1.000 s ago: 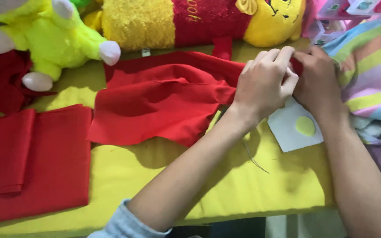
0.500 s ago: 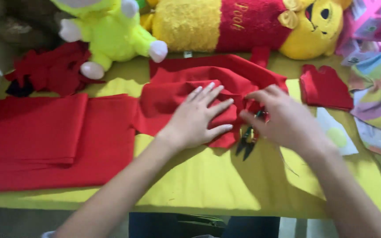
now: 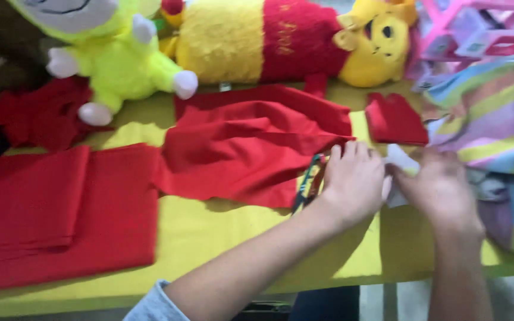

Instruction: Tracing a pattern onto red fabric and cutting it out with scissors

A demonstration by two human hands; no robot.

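My left hand [image 3: 353, 181] lies palm down on the yellow table cover [image 3: 221, 244], just right of the crumpled red cloth [image 3: 251, 145]. Dark-handled scissors [image 3: 307, 181] lie at the cloth's right edge, partly under that hand. My right hand [image 3: 441, 187] is beside it, its fingers closed on a white card [image 3: 398, 159] that shows between the two hands. A small red fabric piece [image 3: 395, 119] lies just beyond the hands. The picture is blurred by motion.
A folded stack of red cloth [image 3: 60, 208] covers the left. More red scraps [image 3: 37, 116] lie at the far left. A lime-green plush toy [image 3: 120, 62] and a yellow-and-red plush bear [image 3: 292, 41] lie along the back. Striped colourful fabric [image 3: 495, 131] is at the right.
Both hands left the crumpled red cloth and moved right onto the white card. The scissors now lie exposed by the cloth's edge. The view swung a little.
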